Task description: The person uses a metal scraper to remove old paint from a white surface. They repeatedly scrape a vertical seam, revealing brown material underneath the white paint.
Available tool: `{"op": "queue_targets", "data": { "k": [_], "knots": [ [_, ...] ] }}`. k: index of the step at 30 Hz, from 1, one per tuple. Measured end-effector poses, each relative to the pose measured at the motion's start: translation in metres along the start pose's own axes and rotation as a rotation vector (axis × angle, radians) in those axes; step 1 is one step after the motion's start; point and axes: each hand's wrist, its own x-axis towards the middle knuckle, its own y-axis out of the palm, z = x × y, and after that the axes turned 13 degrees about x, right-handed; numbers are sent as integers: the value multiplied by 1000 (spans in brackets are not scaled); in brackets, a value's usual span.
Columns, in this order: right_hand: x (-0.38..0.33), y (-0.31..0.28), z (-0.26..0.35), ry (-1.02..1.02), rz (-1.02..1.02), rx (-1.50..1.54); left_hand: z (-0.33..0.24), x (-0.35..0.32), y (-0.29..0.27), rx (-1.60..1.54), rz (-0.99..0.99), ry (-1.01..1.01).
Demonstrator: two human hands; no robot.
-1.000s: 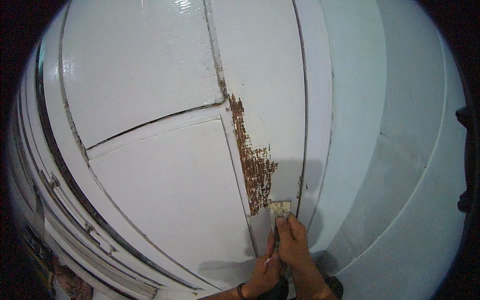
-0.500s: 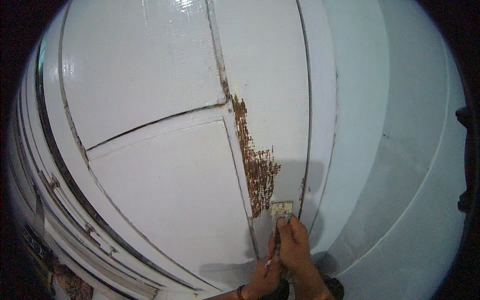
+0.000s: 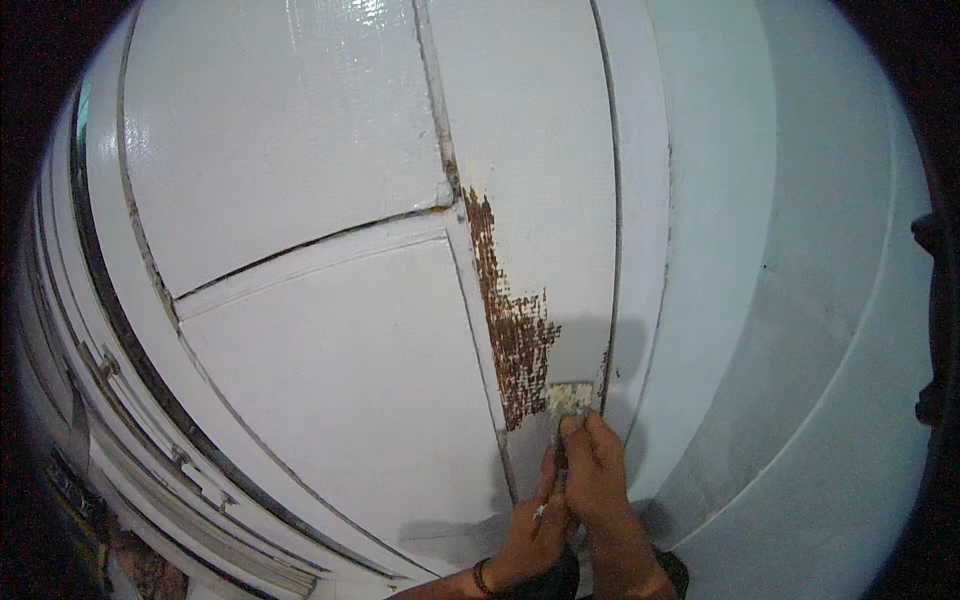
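Observation:
Both my hands grip one paint scraper (image 3: 570,397), its flat blade spattered with pale paint. My right hand (image 3: 598,465) is closed round it high up, thumb near the blade. Lower on the handle my left hand (image 3: 540,525) is wrapped, a dark bracelet at the wrist; most of the handle is hidden by my fingers. The blade lies against the white-painted door (image 3: 545,130), just right of the low end of a bare brown patch (image 3: 515,350). Ragged streaks of white paint remain within that patch.
Dark grooves split the door into panels; its lower left panel (image 3: 330,390) is white. A pale wall (image 3: 830,300) curves away at the right. Along the left run a frame and metal bolts (image 3: 185,460). A dark object (image 3: 930,320) shows at the far right rim.
Both hands and the scraper have moved a little up and to the right along the door. The brown patch looks much the same.

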Motion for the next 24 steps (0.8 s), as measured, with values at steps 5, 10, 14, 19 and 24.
{"op": "queue_targets", "data": {
  "k": [5,10,14,19,24],
  "knots": [
    [-1,3,-1,12,0,21,-7,-8,-2,-30,13,-86],
    [0,3,2,68,49,66,-3,-5,1,-204,9,12],
    [3,4,7,-56,9,-38,-3,-1,0,-64,-34,95],
    [9,5,9,-5,20,-28,-11,3,-2,-174,-75,87],
    [9,6,9,138,32,86,-16,3,-1,-211,-73,65]
  ]
}}
